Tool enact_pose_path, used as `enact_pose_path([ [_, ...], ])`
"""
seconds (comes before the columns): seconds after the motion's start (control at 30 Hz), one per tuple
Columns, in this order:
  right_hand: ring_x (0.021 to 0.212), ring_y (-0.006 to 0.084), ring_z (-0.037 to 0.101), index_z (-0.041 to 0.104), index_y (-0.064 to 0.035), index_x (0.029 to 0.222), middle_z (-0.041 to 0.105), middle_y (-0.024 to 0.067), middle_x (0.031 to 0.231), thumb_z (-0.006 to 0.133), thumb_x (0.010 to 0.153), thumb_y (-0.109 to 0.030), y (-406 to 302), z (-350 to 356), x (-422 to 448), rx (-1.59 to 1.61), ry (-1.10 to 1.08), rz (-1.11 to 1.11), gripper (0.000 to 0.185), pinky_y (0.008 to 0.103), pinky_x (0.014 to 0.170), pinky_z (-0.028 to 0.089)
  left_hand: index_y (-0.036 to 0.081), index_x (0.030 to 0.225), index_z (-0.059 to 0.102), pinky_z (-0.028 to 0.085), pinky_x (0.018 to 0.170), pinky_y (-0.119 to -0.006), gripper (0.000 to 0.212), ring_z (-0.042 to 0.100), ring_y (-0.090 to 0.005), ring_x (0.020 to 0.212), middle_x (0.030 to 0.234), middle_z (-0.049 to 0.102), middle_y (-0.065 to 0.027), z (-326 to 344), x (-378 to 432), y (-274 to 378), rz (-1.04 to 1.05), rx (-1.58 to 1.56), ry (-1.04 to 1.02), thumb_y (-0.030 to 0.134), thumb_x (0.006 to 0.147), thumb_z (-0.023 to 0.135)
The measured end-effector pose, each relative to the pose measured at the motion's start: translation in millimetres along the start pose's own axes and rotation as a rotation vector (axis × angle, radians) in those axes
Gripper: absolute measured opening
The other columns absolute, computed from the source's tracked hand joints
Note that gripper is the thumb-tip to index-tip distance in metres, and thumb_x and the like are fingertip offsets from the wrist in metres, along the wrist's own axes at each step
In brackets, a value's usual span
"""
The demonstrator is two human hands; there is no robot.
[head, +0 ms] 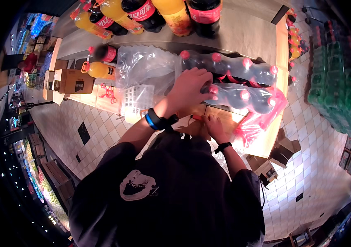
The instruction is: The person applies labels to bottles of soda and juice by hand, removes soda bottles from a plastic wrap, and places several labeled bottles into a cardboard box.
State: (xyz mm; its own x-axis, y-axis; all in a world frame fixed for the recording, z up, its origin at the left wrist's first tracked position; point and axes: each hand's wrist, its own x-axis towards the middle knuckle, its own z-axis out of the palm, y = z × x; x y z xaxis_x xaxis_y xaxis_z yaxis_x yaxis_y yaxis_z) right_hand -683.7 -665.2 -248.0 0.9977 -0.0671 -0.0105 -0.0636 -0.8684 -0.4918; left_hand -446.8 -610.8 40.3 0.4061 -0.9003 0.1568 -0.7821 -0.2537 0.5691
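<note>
My left hand (191,86) reaches over the near left end of a pack of cola bottles (245,94). Its fingers and thumb curl around the end bottle, near a red cap (213,89). Clear plastic film (231,63) covers much of the pack, whose bottles stand in two rows. Just below it, my right hand (216,128) grips a small red tool (197,117); its exact kind is hard to make out. Loose clear plastic wrap (146,63) lies left of the pack, and pink plastic film (259,120) bunches at its near right.
Cola and orange drink bottles (175,18) line the raised shelf behind. Left stand a cardboard box (73,81), an orange bottle (101,69), red plastic carry rings (107,92) and a printed label sheet (138,95). Open cartons (282,148) and stacked green bottle packs (333,83) are right.
</note>
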Motion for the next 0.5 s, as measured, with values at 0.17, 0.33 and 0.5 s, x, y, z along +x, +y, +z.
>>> enact_pose_path([
  [0.17,0.104,0.0353,0.060,0.063,-0.0134,0.130,0.058,0.0141,0.110,0.060,0.091,-0.007,-8,10,21,0.055,0.032,0.046,0.040,0.0456,0.084,0.053,0.015,0.091,0.065,0.046,0.078,-0.040,0.015,0.059,-0.0243,0.085,0.085,0.060,-0.0012,24,-15,1,0.059,0.209,0.149,0.018,0.082,0.077],
  [0.33,0.099,0.0340,0.063,0.069,-0.0107,0.125,0.063,0.0127,0.105,0.063,0.091,-0.008,-18,-7,21,-0.167,0.254,0.058,0.035,0.0455,0.085,0.054,0.019,0.095,0.068,0.045,0.081,-0.038,0.016,0.058,-0.0212,0.089,0.092,0.061,0.0032,43,-22,-1,0.173,0.290,0.178,0.014,0.080,0.072],
  [0.5,0.091,0.0311,0.070,0.072,-0.0101,0.103,0.073,0.0089,0.097,0.074,0.084,-0.011,-59,-180,25,0.079,0.395,-0.166,0.019,0.0475,0.087,0.056,0.021,0.092,0.067,0.044,0.083,-0.036,0.014,0.057,-0.0191,0.091,0.097,0.062,0.0053,52,-34,-7,0.268,0.330,0.289,0.014,0.080,0.068],
])
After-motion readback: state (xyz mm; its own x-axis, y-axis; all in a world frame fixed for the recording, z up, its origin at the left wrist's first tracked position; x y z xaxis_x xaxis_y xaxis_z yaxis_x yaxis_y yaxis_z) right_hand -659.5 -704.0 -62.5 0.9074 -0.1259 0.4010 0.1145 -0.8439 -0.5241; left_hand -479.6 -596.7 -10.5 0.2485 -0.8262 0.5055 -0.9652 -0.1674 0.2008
